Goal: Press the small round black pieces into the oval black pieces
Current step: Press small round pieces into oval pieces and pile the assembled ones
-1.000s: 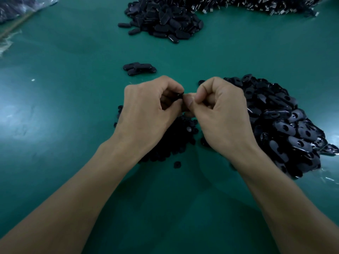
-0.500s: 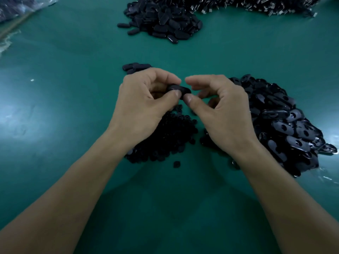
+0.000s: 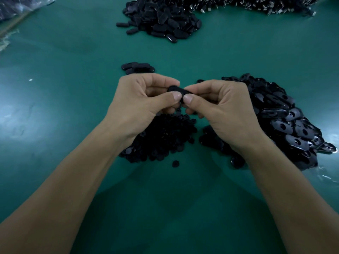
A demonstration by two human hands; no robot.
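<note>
One oval piece (image 3: 177,90) is held above the table (image 3: 55,92), between the two hands, over the gap between the near piles. The left hand (image 3: 141,103) pinches its left end, thumb below and curled fingers on top. The right hand (image 3: 223,110) pinches the right end in the same way. The two thumb tips lie side by side, almost touching, on the near edge of the piece. Most of the piece is covered, so I cannot tell whether a round piece is seated in it.

Directly below the hands lies the round pile (image 3: 165,138), a low heap of small black discs. One stray disc (image 3: 175,163) sits just apart from its near edge. To the right, partly under the right wrist, is the oval pile (image 3: 286,123), glossy pieces with holes showing.

Just beyond the left hand lies a small group (image 3: 137,67) of ovals. Further back is a far heap (image 3: 161,21) of black ovals, and beside it, along the top edge, metal-tipped parts (image 3: 256,4). A clear bag (image 3: 16,6) occupies the top left corner.
</note>
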